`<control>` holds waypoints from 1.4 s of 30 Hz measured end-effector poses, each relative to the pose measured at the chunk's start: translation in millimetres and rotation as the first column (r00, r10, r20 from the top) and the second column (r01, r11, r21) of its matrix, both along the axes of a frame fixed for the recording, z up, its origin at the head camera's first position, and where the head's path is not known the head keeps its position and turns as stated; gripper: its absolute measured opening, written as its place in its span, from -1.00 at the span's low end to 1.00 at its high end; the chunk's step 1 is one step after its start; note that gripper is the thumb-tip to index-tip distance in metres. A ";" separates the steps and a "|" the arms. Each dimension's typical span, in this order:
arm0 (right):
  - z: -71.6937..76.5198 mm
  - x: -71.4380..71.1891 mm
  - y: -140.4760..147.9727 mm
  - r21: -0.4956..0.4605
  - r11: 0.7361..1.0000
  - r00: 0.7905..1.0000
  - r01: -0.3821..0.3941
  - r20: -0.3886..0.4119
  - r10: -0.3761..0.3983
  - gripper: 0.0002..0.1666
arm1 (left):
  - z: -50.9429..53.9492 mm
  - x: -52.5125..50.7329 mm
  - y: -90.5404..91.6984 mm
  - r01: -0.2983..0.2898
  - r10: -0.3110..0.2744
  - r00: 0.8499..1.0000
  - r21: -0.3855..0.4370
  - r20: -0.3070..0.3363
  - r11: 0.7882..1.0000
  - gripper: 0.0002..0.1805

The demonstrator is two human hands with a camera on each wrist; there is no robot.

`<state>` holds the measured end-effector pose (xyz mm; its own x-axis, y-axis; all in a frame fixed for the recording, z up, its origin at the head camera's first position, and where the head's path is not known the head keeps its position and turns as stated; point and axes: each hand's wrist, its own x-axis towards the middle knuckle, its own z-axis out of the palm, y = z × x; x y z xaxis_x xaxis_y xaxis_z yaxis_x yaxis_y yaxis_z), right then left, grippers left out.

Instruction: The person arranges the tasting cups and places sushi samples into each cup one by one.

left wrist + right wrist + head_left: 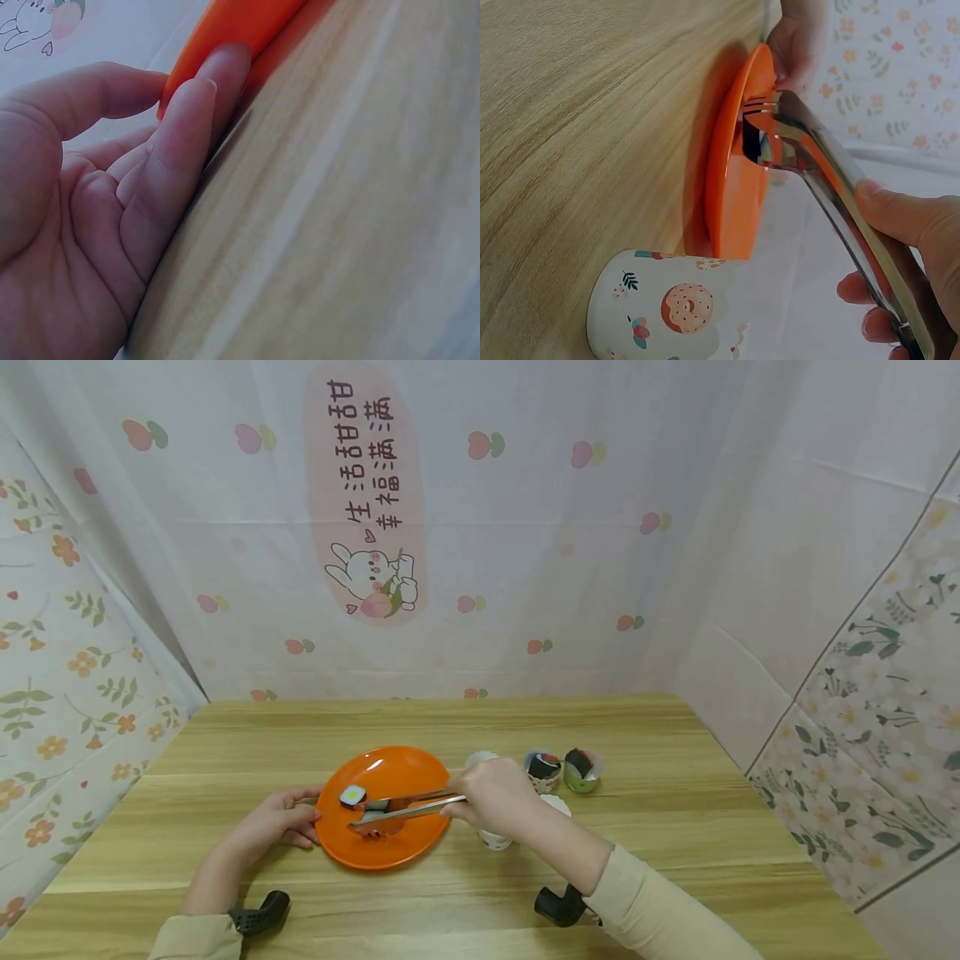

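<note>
My left hand [281, 822] pinches the left rim of an orange plate [382, 856]; the left wrist view has the thumb above the rim and fingers beneath it. On the plate sits a toy sushi roll piece [352, 796], dark-edged and white with a green centre. Metal serving tongs [420, 811] with slotted ends are gripped by my right hand [495, 797] and reach over the plate. Between their ends in the right wrist view shows a dark and white piece [751, 141], partly hidden; whether they squeeze it I cannot tell.
Right of the plate stand white patterned paper cups [664, 304], partly behind my right hand. Beyond them, a patterned cup [543, 783] and a green cup [582, 783] each hold a dark sushi piece. Printed curtains [525, 568] border the wooden table [315, 727].
</note>
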<state>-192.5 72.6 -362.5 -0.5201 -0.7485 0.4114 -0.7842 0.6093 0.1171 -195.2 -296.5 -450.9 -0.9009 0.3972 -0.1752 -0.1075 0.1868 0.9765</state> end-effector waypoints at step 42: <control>16.2 13.0 37.1 -0.083 0.996 0.999 0.035 -0.034 -0.038 -0.64 | -1.6 -0.2 -0.2 0.000 0.000 1.000 0.005 -0.013 1.000 -0.32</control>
<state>-179.5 109.7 -346.4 -0.5307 -0.6923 0.4890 -0.7575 0.6462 0.0928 -195.4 -296.8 -452.5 -0.9032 0.3977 -0.1611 -0.0947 0.1814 0.9788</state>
